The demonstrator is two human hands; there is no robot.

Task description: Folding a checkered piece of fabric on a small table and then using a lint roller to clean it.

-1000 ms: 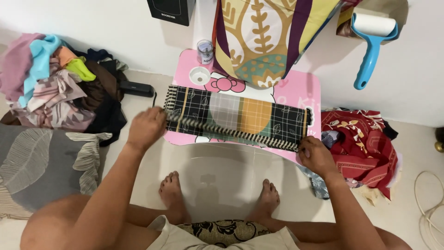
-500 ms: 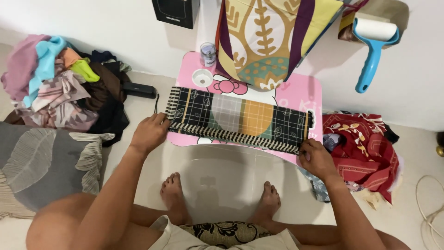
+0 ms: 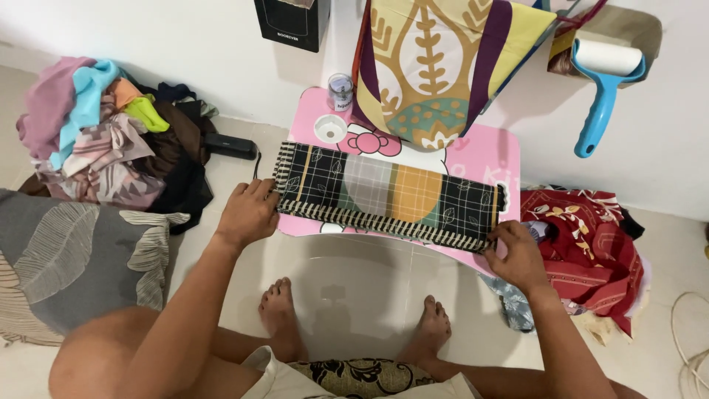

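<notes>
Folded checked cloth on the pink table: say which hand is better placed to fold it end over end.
Neither clearly. The left hand grips one end of the folded checked cloth and the right hand the other; perhaps the left, whose end lies fully on the pink table.

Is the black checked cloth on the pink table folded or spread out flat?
Folded: the black checked cloth lies as a narrow band on the pink table, the left hand and right hand gripping its ends.

Both arms extended forward, well apart. Left hand [image 3: 249, 211] knuckles up, fingers curled in a pinch. Right hand [image 3: 519, 256] likewise, fingers closed, wrist straight.
</notes>
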